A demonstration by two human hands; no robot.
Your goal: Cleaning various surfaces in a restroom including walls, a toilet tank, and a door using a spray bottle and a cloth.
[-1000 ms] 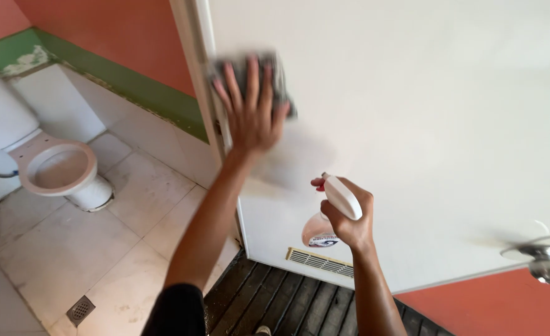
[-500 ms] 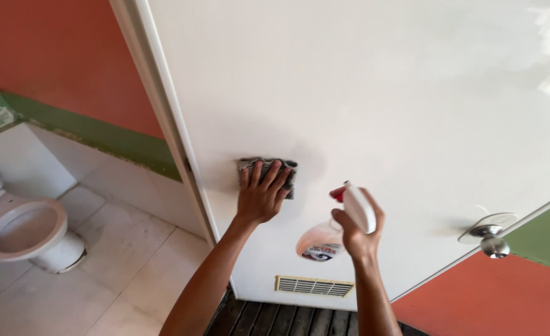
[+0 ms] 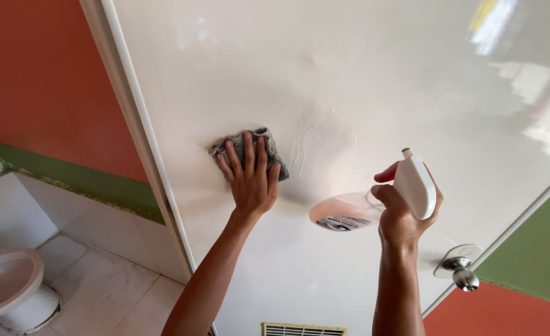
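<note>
Door (image 3: 374, 81): big white glossy panel, fills most of the view, swung open past the orange wall (image 3: 32, 81) with its green band (image 3: 82, 183). Streaks of wet film sit on the panel just right of the cloth, so that looks like the patch being worked.

Floor (image 3: 100, 292): pale tiles below left. Toilet (image 3: 7, 289) bowl at the lower-left edge, well apart from both hands.

Vent grille (image 3: 303, 328) at the door's bottom edge, metal handle (image 3: 461, 270) low on the right side; neither is touched.

Left hand (image 3: 250, 180): flat on the door, fingers (image 3: 249, 152) spread wide, pressing a folded grey cloth (image 3: 250, 149) against the panel. An open palm spreads the pressure over the whole pad, which suits wiping a flat upright face. Cloth sits under the fingertips, near the door's hinge-side edge, about mid-height.

Right hand (image 3: 402, 214): wrapped around a spray bottle (image 3: 374, 202) with a white head and clear body holding pinkish liquid, held tipped on its side, nozzle end up, just off the door and not touching it. Index finger curled at the trigger. Held close beside the cloth, probably so the spray lands right where the wipe goes.
</note>
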